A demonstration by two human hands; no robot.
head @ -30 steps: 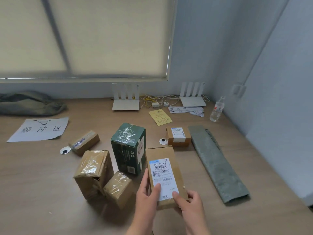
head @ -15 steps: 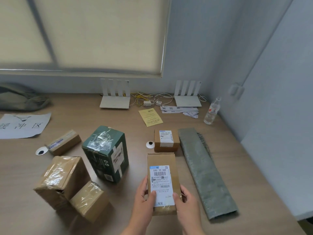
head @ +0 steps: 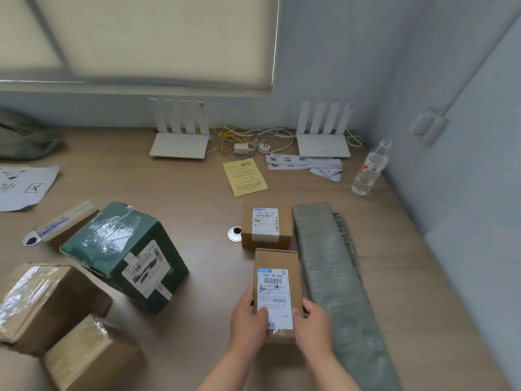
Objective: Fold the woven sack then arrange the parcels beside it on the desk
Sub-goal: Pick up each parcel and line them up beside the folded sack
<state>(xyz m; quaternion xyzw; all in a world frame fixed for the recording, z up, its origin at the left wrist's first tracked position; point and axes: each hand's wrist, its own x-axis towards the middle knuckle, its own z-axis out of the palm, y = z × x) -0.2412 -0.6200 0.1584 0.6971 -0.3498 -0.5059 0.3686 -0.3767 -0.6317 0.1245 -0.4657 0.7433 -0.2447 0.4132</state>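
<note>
- Your left hand (head: 248, 320) and right hand (head: 313, 325) both grip the near end of the flat parcel (head: 275, 261), just right of centre in the lower frame. The thumbs lie on its label and the fingers curl round its sides.
- The woven sack (head: 332, 277) is folded into a long strip running from centre right to the lower right. The parcel in your hands sits just beside the sack's left edge.
- I cannot tell whether the parcel's underside is on the desk (head: 197, 193) or a little above it. Lower it flat before you let go.
- Line its far end up with the small parcel (head: 266, 225) directly above it in the frame, so the two form one column along the sack.
- Hold its long edge parallel to the sack. Bring it close, but do not ride over the folded edge or the fold is likely to shift.
- Loosen both hands together and draw them straight back toward the bottom of the frame, so the parcel doesn't twist.
- The green box (head: 124, 249), the two taped brown boxes (head: 48, 303) and the slim box (head: 67, 221) lie well apart at the left, so judging by that, most of the arranging remains.
- Take the heavy-looking green box with both hands.
</note>
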